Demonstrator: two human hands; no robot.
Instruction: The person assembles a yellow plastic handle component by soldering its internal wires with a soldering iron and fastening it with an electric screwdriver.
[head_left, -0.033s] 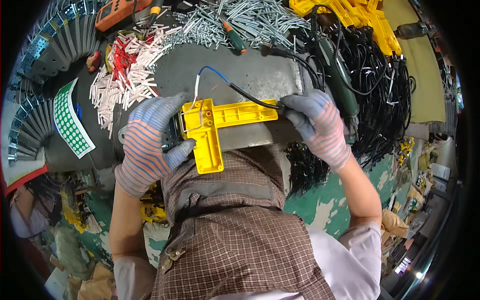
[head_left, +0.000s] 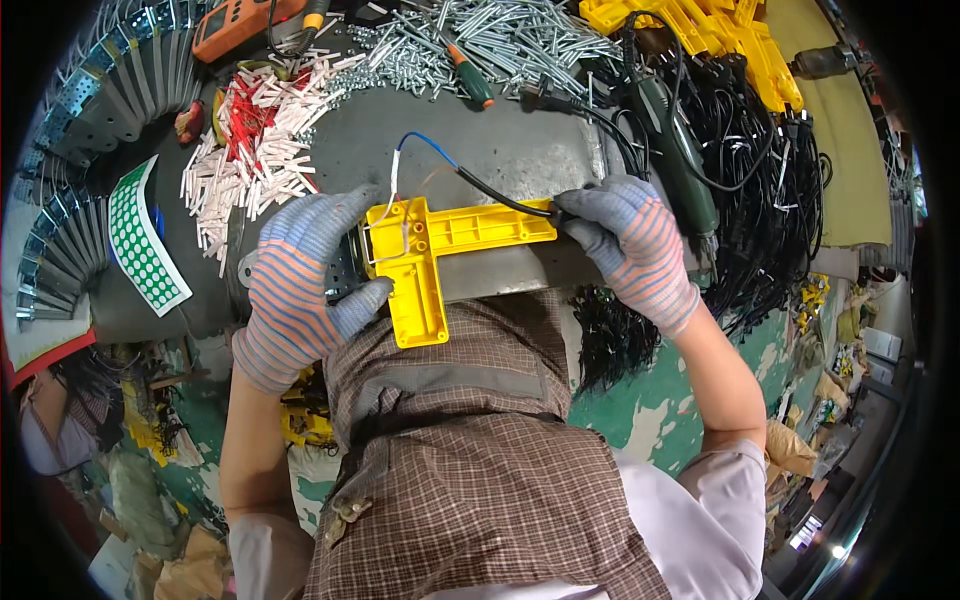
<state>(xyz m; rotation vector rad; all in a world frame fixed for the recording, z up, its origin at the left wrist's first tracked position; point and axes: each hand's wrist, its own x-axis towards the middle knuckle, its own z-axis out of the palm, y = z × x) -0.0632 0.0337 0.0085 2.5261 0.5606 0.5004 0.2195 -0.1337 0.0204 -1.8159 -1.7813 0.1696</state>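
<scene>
A T-shaped yellow plastic housing half [head_left: 490, 229], ribbed inside, lies between my hands above the dark work surface. My left hand [head_left: 300, 275], in a striped knit glove, grips its left end together with a metal plate [head_left: 344, 268], mostly hidden by the fingers. With thumb and fingers pinched, my gloved right hand [head_left: 635, 235] holds a black cable [head_left: 500, 197] at the tip of the housing's long arm. From there the cable arches up and splits into a blue wire [head_left: 430, 143] and a white-sleeved wire [head_left: 394, 175] that runs down into the housing.
Behind the housing lie white sleeves [head_left: 215, 190], a heap of screws [head_left: 480, 45] and a screwdriver [head_left: 470, 78]. A dark green power tool [head_left: 675, 150] and black cables [head_left: 760, 180] are at right, yellow housings [head_left: 740, 40] beyond. Metal brackets [head_left: 70, 240] and a sticker sheet [head_left: 148, 238] stand left.
</scene>
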